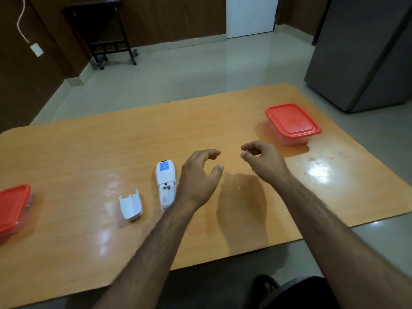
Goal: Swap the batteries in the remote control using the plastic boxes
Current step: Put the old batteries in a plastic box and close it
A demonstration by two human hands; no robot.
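Remote control (165,185) lies cover-off, bay seemingly empty; both my hands hover loose, holding nothing; next, open box (292,123) at 2 o'clock for batteries.

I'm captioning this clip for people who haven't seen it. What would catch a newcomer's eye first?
Two bare hands hover mid-table, the left hand and right hand, fingers loosely curled, holding nothing. Just left of them a white remote control lies face down with its battery bay open, its cover beside it. Red-lidded plastic boxes sit far right and at the left edge.
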